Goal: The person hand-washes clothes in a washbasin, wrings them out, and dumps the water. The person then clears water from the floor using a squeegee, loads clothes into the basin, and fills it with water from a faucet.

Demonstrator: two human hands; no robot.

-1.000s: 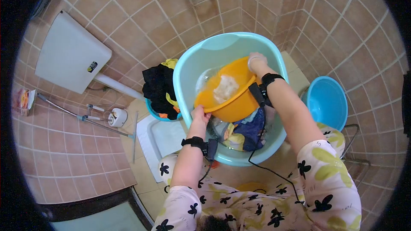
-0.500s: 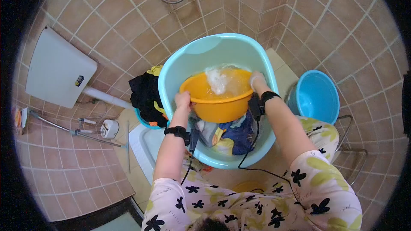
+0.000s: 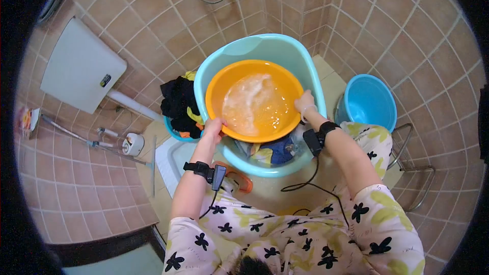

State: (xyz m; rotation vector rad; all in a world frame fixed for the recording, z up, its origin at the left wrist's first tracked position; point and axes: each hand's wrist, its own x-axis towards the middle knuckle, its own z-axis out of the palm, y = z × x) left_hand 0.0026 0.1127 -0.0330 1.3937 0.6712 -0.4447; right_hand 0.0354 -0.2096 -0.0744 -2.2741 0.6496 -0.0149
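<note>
An orange basin point(image 3: 219, 79) with sloshing, foamy water point(image 3: 254, 104) is held over a large pale turquoise tub point(image 3: 254, 168). My left hand point(image 3: 214, 128) grips the basin's rim at the lower left, fingers closed round it. On the right side of the same rim, my right hand point(image 3: 306, 105) is closed too. The basin sits nearly level, so the water's surface faces me. Below its near edge, wet clothes point(image 3: 275, 153) in blue, grey and yellow lie in the tub. The basin hides the rest of the tub's contents.
A blue bucket point(image 3: 372, 104) stands to the right, beside a metal frame point(image 3: 423, 193). Dark clothes point(image 3: 179, 99) are heaped in a smaller blue basin point(image 3: 175, 131) at the left. A squat toilet point(image 3: 173, 160) is set in the floor; a cistern point(image 3: 81, 66) hangs above.
The basin has come up from its forward tilt to nearly level, showing more of its inside. Both hands remain on its rim. The blue clothes under it are now more covered.
</note>
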